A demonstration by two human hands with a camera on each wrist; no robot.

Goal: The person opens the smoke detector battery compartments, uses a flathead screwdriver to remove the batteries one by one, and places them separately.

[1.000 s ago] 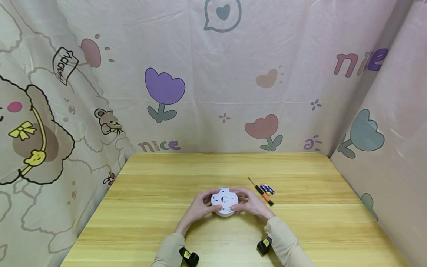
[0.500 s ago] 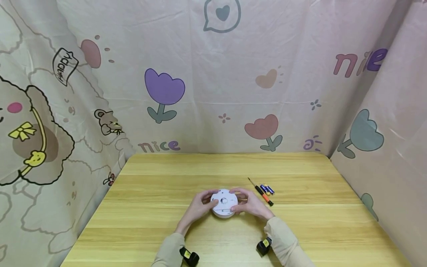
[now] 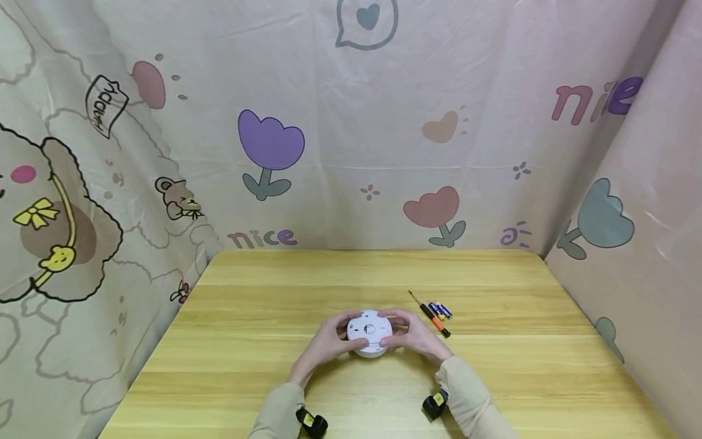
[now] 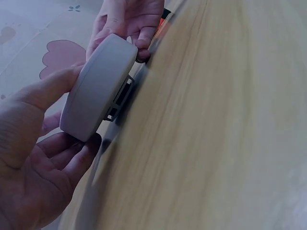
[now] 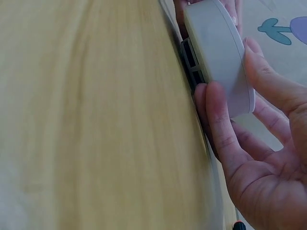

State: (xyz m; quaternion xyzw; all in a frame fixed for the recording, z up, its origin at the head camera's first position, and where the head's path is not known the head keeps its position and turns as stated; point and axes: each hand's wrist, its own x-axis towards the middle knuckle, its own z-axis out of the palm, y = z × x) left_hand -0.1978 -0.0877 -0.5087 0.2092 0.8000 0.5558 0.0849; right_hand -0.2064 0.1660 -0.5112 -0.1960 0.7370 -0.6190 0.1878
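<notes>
A round white smoke detector [image 3: 370, 322] is held between both hands at the middle of the table. Its flat face with slots and a round centre points up in the head view. Dark vents [image 5: 193, 60] jut from its underside, close to the tabletop in the right wrist view. My left hand [image 3: 323, 340] grips the left rim, thumb on the face's near edge and fingers around the far side and below. On the right rim, my right hand [image 3: 412, 335] grips likewise with thumb on top. In the left wrist view the detector's smooth side wall [image 4: 98, 86] shows between the hands.
Right of the hands lies a small screwdriver [image 3: 434, 318] with an orange and black handle. Two blue batteries [image 3: 440, 310] lie beside it. The wooden table [image 3: 263, 292] ends at a printed curtain [image 3: 351, 122]. Black wrist cameras [image 3: 312, 423] hang below both sleeves.
My left thumb shifted up onto the detector's left face half a second ago and is now back at its near edge. The detector moved slightly between the fingers. The right hand hardly moved.
</notes>
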